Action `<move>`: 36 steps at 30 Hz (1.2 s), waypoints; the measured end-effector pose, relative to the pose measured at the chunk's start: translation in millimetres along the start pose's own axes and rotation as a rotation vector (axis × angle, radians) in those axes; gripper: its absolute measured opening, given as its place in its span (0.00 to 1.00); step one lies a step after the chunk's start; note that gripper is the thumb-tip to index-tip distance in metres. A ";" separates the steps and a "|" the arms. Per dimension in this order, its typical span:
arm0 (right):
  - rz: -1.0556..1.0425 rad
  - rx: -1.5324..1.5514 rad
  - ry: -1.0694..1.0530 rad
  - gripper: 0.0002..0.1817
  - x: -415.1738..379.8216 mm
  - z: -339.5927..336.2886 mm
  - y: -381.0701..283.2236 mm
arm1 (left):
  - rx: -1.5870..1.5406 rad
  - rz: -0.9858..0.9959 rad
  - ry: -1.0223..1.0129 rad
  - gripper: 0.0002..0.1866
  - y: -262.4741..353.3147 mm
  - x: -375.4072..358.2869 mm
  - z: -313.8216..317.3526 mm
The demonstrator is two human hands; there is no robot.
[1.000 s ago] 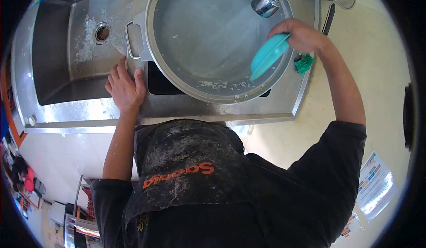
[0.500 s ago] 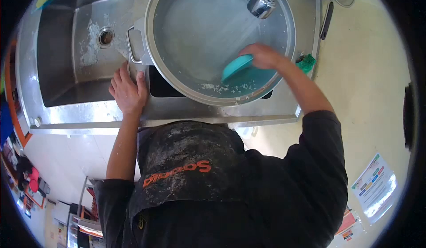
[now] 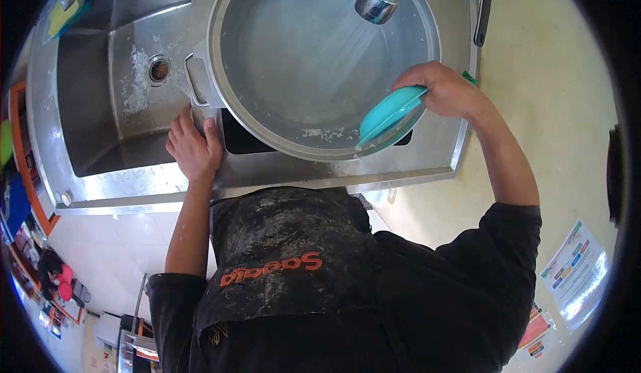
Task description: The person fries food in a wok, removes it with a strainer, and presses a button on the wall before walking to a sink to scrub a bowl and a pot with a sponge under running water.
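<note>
My right hand (image 3: 451,91) grips a teal, shallow bowl (image 3: 390,114) by its rim. The bowl is tilted over the near right wall of a large metal pot (image 3: 222,82). Cloudy water lies in the pot, and white grain-like bits (image 3: 324,134) cling along its near inner side. From above, a chrome spray tap (image 3: 376,4) runs water into it. My left hand (image 3: 195,147) lies on the steel counter between the sink and the pot, fingers spread, just below the pot's side handle (image 3: 193,79). Nothing is in that hand.
Left of the pot is a steel sink (image 3: 87,106), with white bits scattered round its drain (image 3: 159,70). A black-handled utensil (image 3: 483,16) lies by the right edge of the counter. Part of a green scrubber (image 3: 469,78) shows behind my right hand.
My right hand and the teal bowl have moved right, from inside the pot towards its rim. Fewer white bits show on the near inner side. My left hand stays on the counter.
</note>
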State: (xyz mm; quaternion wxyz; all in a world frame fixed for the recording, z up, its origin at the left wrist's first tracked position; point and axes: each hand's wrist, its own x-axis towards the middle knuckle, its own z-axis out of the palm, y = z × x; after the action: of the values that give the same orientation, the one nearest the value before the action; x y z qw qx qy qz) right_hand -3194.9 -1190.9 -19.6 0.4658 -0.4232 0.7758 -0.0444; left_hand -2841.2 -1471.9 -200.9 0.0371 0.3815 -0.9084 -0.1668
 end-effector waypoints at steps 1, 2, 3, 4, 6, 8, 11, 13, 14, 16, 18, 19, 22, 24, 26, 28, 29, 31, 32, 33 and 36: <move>-0.015 -0.027 0.008 0.28 1.3 4.5 1.0 | 0.002 0.002 0.003 0.35 -0.7 0.1 0.6; -0.008 -0.025 -0.009 0.27 4.2 9.5 1.8 | 0.003 0.005 0.005 0.35 -0.8 -0.2 1.0; -0.002 -0.023 -0.026 0.27 9.5 15.5 2.0 | 0.001 0.004 0.009 0.35 -0.4 -0.7 1.1; 0.006 -0.020 -0.042 0.27 15.6 23.8 2.8 | -0.001 0.006 0.011 0.35 0.8 -0.7 0.1; 0.005 0.022 -0.060 0.28 37.6 57.2 17.0 | -0.006 0.010 0.016 0.35 1.5 1.7 -1.5; -0.073 0.003 0.085 0.28 75.2 115.0 52.1 | -0.012 0.007 0.018 0.35 1.1 -0.4 -0.3; -0.007 0.099 0.112 0.25 99.4 119.9 30.9 | 0.012 0.017 0.046 0.35 1.4 -0.6 -0.1; -0.018 0.183 0.147 0.26 85.5 97.4 27.4 | 0.012 0.011 0.041 0.35 -0.1 -0.5 1.2; -0.024 0.226 0.159 0.27 74.7 80.0 24.3 | 0.014 0.004 0.036 0.35 -0.3 -1.4 1.4; 0.048 0.173 0.086 0.27 48.3 44.7 13.4 | 0.006 0.004 0.027 0.34 2.8 -1.6 -0.2; -0.022 0.144 0.029 0.22 28.9 48.2 6.6 | 0.010 -0.002 0.000 0.32 3.7 -0.9 -2.8; -0.055 0.128 0.002 0.20 23.3 52.1 3.4 | 0.025 0.020 0.025 0.33 -0.3 -1.3 1.4; 0.015 0.179 0.067 0.20 56.6 104.4 -1.3 | 0.007 0.026 0.060 0.35 1.7 -0.1 2.0; 0.012 0.196 0.099 0.24 87.2 133.8 3.5 | -0.001 0.005 0.033 0.35 3.6 -1.5 0.8; 0.036 0.250 0.144 0.25 94.8 126.5 -4.8 | -0.006 0.006 0.032 0.35 3.4 3.1 -1.7; 0.104 0.339 0.180 0.25 76.9 102.6 -5.1 | -0.021 0.018 0.037 0.34 2.1 0.1 0.0; 0.102 0.349 0.189 0.25 61.6 85.2 -10.0 | -0.020 0.027 0.054 0.34 -0.5 -0.4 3.3; 0.089 0.368 0.215 0.25 33.6 59.9 -23.4 | -0.012 0.020 0.042 0.35 1.1 -0.1 1.5; 0.069 0.361 0.217 0.25 30.7 68.2 -31.1 | -0.008 0.021 0.035 0.35 1.9 0.3 0.5; 0.051 0.354 0.219 0.25 30.0 80.4 -41.1 | -0.004 0.020 0.032 0.35 1.9 0.9 0.8; 0.055 0.324 0.247 0.25 69.0 136.1 -44.9 | -0.003 0.014 0.014 0.35 -0.6 -1.1 2.5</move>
State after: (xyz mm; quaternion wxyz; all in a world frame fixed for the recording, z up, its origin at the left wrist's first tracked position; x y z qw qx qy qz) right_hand -3078.1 -1223.5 -122.6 0.4304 -0.3127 0.8209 -0.2076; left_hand -2840.5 -1470.8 -203.4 0.0450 0.3761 -0.9106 -0.1653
